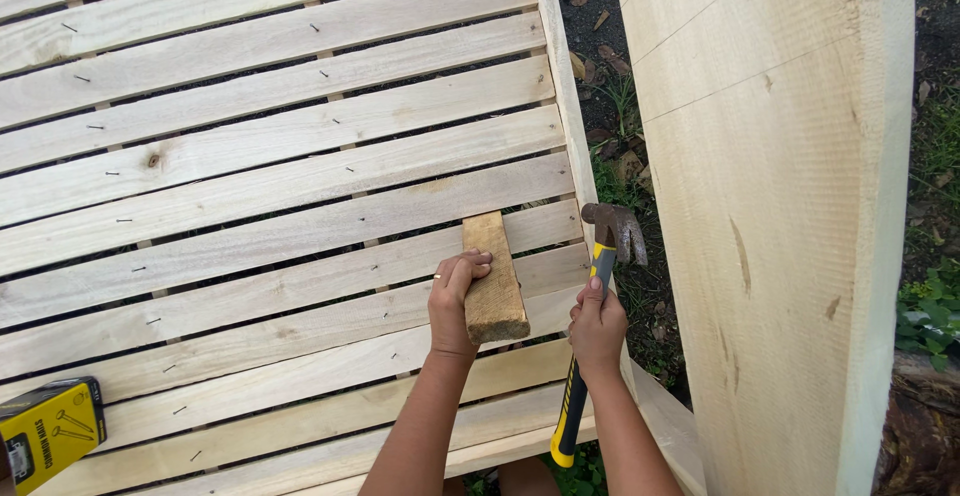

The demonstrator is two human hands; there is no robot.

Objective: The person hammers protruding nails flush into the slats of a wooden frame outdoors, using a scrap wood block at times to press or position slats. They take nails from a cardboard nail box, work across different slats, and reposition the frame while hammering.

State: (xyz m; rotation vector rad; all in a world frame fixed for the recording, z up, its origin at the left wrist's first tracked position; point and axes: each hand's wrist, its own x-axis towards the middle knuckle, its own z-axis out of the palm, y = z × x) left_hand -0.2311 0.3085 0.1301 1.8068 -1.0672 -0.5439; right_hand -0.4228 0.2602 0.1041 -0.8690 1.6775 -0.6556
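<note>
The left hand [455, 301] presses a short block [494, 278] flat on the slats [250, 156], fingers wrapped over its left edge. Just right of the block, the right hand [597, 328] grips a hammer [598, 286] — fingers closed round the handle, head up.

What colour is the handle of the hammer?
The hammer handle is yellow and black, held by the right hand. The head view shows it best.

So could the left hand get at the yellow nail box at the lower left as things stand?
Probably yes, but not at once: the left hand grips a short wooden block on the slats. Nothing lies between it and the yellow box, which sits partly out of frame.
</note>
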